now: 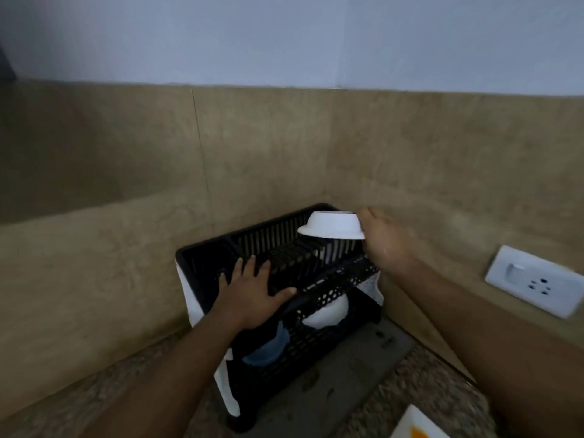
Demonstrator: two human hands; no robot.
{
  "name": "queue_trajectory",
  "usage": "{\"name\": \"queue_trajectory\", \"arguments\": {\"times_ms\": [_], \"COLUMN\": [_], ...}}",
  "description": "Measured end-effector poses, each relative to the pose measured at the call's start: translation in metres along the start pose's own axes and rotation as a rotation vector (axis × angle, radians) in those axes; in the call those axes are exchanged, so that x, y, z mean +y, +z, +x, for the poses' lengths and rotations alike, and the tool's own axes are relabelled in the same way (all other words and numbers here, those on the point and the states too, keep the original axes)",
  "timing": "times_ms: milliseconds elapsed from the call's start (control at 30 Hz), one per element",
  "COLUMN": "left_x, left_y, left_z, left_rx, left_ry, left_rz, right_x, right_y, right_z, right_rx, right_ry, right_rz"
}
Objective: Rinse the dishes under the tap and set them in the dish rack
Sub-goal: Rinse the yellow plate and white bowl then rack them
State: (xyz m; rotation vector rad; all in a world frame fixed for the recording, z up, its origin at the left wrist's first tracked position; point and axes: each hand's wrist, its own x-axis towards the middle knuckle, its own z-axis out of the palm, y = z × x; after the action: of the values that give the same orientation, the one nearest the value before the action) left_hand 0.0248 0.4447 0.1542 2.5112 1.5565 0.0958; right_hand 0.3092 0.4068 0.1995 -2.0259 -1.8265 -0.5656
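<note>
Setting: dim kitchen corner is showing beige wall tiles meeting behind a speckled stone table (442, 390); a white wall socket (534, 281) is sitting on the right-hand wall.
Rack: a black two-tier dish rack (284, 270) is standing pushed into the back corner of the table, on a grey mat (357, 374).
Lower tier: a white bowl (327, 312) and a bluish dish (268, 344) are already resting there, partly hidden by the upper tier.
Bowl in hand: a white bowl (331, 227), turned upside down, is hanging over the back right corner of the upper tier, not yet set down as far as the blur allows.
Right hand: the right hand (384, 245) is gripping that bowl by its rim, fingers wrapped behind it and mostly hidden.
Left hand: the left hand (252, 290) is lying flat, fingers spread, pressing on the front left edge of the upper tier and holding nothing.
Risk, slip: the hand is looking wet, so the one-sided rim grip may be letting the bowl swing or drop onto the slats.
Risk, rack: the rack is looking light, so a hard landing at the back corner may be tipping or sliding it if the left hand lifts early.
Risk, seating: a rim caught across the slats may be leaving the bowl rocking.
Near edge: a white plate with an orange patch (417, 425) is waiting at the front right edge of the table.
</note>
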Motion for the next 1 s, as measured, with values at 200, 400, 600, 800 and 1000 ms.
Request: {"name": "queue_trajectory", "arguments": {"times_ms": [200, 400, 600, 800, 1000], "left_x": [-0.006, -0.007, -0.009, -0.008, -0.009], "left_y": [0.009, 0.014, 0.016, 0.016, 0.015], "left_z": [0.009, 0.014, 0.013, 0.014, 0.013], "left_rx": [-0.049, -0.029, -0.029, -0.028, -0.032], "left_ry": [0.004, 0.016, 0.018, 0.019, 0.029], "left_rz": [-0.019, -0.018, -0.014, -0.024, -0.045], "right_x": [0.004, 0.009, 0.022, 0.02, 0.019], "right_y": [0.06, 0.097, 0.113, 0.101, 0.101], "right_z": [0.068, 0.095, 0.106, 0.105, 0.1], "right_rx": [-0.037, -0.163, -0.31, -0.563, -0.593], "right_ry": [-0.093, -0.24, -0.309, -0.232, -0.167], "right_rz": [-0.117, -0.186, -0.134, -0.086, -0.067]}}
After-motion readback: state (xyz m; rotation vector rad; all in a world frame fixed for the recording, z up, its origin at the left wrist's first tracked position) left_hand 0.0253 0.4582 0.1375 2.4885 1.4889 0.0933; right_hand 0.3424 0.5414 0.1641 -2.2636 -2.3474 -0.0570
